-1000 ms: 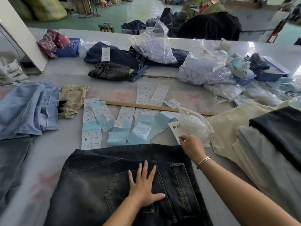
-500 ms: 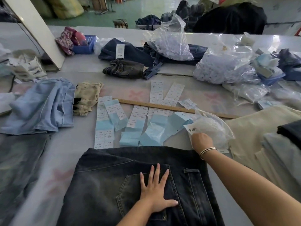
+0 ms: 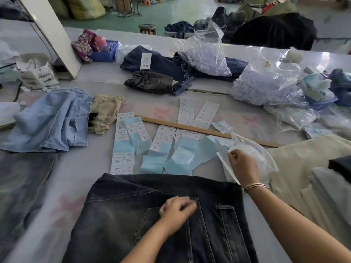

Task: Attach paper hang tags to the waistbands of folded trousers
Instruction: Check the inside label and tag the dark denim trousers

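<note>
The right hand (image 3: 244, 168) pinches a clear plastic bag (image 3: 254, 156) at centre right of the frame. The left hand (image 3: 177, 212), fingers curled, rests on dark folded jeans (image 3: 121, 215) at lower centre; label sheets (image 3: 123, 147) lie on the tabletop (image 3: 81, 168) above.

Trousers (image 3: 121, 215) lie on the tabletop (image 3: 76, 168) before me. Behind them lie label strips (image 3: 123, 147), with a ruler (image 3: 190, 128) across. At my right is a bag (image 3: 254, 154), then folded piles (image 3: 311, 179).
</note>
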`<state>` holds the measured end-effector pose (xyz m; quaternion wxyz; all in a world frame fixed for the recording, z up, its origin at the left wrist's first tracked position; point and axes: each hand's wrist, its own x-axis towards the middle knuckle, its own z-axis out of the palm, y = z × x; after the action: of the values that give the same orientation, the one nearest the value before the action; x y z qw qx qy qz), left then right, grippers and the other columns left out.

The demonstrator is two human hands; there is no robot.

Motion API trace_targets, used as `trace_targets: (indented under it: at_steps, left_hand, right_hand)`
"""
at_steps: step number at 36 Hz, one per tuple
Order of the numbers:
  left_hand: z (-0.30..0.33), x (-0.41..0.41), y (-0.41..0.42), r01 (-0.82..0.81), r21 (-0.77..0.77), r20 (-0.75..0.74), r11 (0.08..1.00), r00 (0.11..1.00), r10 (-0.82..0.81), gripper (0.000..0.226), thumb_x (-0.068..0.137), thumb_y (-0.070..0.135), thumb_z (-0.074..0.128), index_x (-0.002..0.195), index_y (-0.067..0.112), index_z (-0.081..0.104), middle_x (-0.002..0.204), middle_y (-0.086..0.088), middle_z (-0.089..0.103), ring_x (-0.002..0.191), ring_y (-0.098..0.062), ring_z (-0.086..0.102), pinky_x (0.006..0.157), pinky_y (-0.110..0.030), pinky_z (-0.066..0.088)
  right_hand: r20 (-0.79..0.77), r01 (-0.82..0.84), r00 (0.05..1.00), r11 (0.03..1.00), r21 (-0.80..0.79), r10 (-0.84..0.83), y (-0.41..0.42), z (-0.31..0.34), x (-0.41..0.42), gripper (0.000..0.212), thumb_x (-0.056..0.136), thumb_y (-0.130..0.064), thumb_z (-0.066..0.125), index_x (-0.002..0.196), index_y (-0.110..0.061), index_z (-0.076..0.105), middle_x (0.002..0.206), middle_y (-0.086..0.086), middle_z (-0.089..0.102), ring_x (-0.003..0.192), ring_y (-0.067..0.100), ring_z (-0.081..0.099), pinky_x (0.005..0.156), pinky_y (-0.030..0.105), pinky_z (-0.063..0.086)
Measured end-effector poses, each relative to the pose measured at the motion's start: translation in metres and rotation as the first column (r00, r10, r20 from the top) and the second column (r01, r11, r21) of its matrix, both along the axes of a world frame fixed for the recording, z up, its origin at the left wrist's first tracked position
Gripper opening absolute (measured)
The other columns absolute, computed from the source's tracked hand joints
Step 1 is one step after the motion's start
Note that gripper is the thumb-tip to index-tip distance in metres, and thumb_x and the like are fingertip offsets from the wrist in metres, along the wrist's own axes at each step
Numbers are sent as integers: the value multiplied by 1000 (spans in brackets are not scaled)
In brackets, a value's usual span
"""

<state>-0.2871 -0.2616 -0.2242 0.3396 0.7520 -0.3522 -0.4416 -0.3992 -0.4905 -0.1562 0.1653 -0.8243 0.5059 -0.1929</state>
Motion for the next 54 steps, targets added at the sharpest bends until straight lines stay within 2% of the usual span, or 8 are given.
trace_targets:
  at_steps: [7, 11, 15, 20, 38, 45, 49, 54]
  left_hand:
    - [39, 74, -31, -648, -22, -795, 762, 473, 379, 53, 82, 60, 55, 117, 21, 62, 118, -6, 67, 110, -22, 62, 87, -39, 49]
    - [30, 113, -40, -708, 25, -376, 706, 648, 663, 34, 98, 30, 52, 106, 0, 66, 98, -17, 70, 92, -33, 65, 82, -44, 54]
    - [12, 147, -34, -502, -19, 174, 865, 850, 497, 36, 101, 31, 43, 108, 2, 64, 109, -19, 66, 89, -27, 57, 73, -31, 43]
    - [-7, 170, -37, -61, 78, 597, 995, 802, 2, 42, 102, 27, 39, 137, 8, 50, 154, -2, 34, 140, -22, 31, 112, -37, 29]
    - [-37, 183, -44, 56, 179, 658, 982, 735, -162, 58, 99, 19, 39, 153, 17, 20, 160, 5, 21, 142, -21, 27, 115, -36, 21]
    - [-32, 179, -44, -68, 111, 582, 991, 813, -10, 58, 97, 19, 41, 151, 31, 25, 152, 3, 37, 133, -25, 37, 110, -36, 29]
    - [-31, 177, -43, -93, 123, 566, 988, 824, 7, 58, 97, 20, 44, 149, 37, 27, 148, 2, 41, 126, -30, 43, 104, -40, 37]
    - [-28, 178, -44, 2, 173, 642, 985, 758, -114, 51, 98, 16, 41, 149, 21, 34, 156, 7, 27, 137, -22, 31, 113, -36, 24]
  right_hand:
    - [-203, -601, 789, 797, -63, 579, 92, 25, 82, 21, 93, -35, 53, 88, -17, 65, 85, -1, 67, 72, 18, 61, 72, 33, 52]
    - [-357, -854, 470, 518, 49, 807, 107, 10, 121, 36, 96, -48, 42, 100, -22, 68, 99, -3, 69, 92, 17, 60, 97, 34, 40]
    - [-25, -680, 726, 724, 117, 687, 74, -7, 166, 26, 96, -34, 50, 105, -19, 69, 106, 1, 69, 90, 20, 64, 84, 39, 51]
    - [-235, -624, 721, 759, 187, 651, 41, -41, 223, 30, 95, -22, 50, 122, -15, 63, 129, 4, 59, 112, 24, 58, 94, 36, 49]
    - [-238, -429, 837, 861, 272, 492, 23, -68, 262, 24, 90, -19, 51, 88, -3, 69, 92, 13, 68, 85, 30, 63, 66, 31, 46]
    - [-417, -647, 613, 729, 223, 672, 28, -72, 251, 33, 96, -36, 49, 111, -12, 65, 116, 3, 61, 101, 26, 63, 80, 38, 54]
    - [-560, -706, 550, 703, 85, 620, 42, -83, 250, 19, 94, -5, 46, 99, -4, 64, 101, 8, 64, 91, 28, 66, 65, 34, 48]
    - [-397, -536, 744, 835, 128, 538, 43, -81, 258, 18, 92, -11, 49, 87, -10, 67, 94, 6, 66, 85, 27, 65, 68, 32, 48]
